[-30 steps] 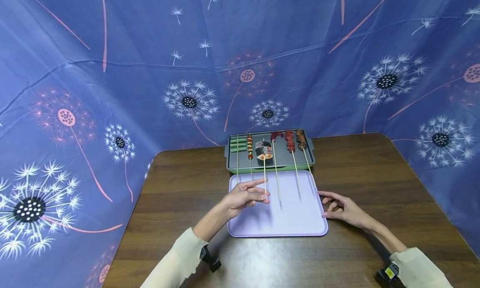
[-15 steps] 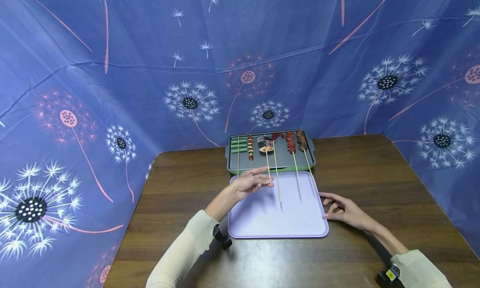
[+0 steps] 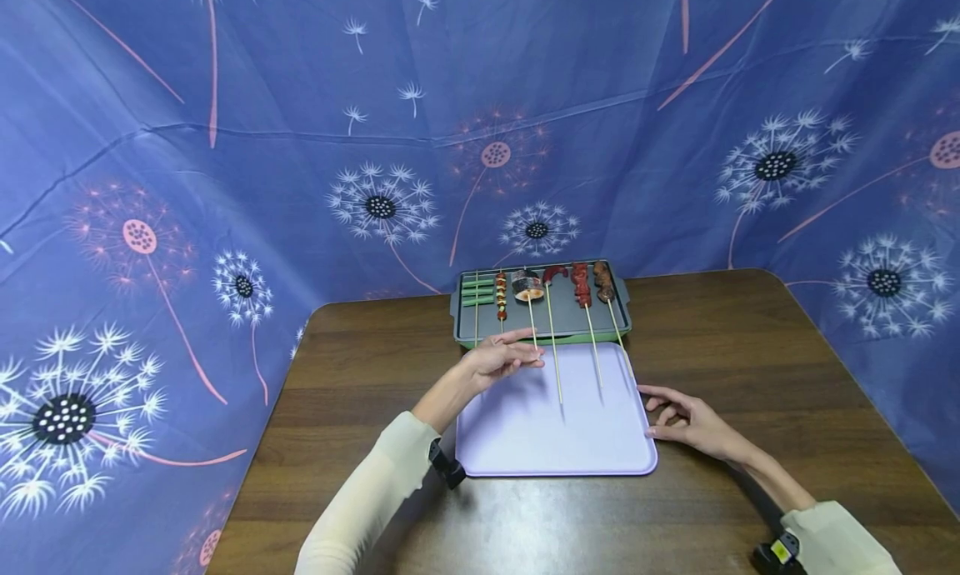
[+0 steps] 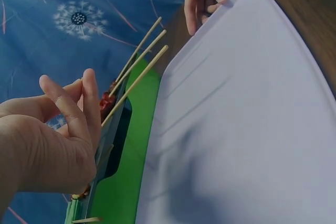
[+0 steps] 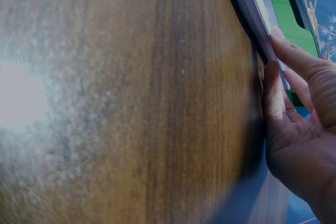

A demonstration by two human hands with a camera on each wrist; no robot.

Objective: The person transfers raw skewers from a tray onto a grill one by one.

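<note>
My left hand (image 3: 498, 360) pinches the stick of a skewer (image 3: 530, 315) that carries a thick dark-skinned piece with a pale orange cut face. The piece lies over the grill pan (image 3: 513, 329), between a skewer of small mixed pieces (image 3: 501, 296) and a curled red skewer (image 3: 553, 273). In the left wrist view, the left fingers (image 4: 90, 98) hide most of the held stick. My right hand (image 3: 690, 423) holds the right edge of the lilac tray (image 3: 555, 450), thumb and finger at its rim in the right wrist view.
Green-piece (image 3: 477, 292), red-meat (image 3: 581, 285) and brown-meat (image 3: 603, 282) skewers also lie on the pan, several sticks reaching over its front rim above the tray. The brown wooden table (image 3: 360, 375) meets a blue dandelion-print cloth (image 3: 285, 175) behind.
The left hand has moved forward with its skewer, lowering the food piece toward the pan, then slightly left. The right hand and tray stay where they were.
</note>
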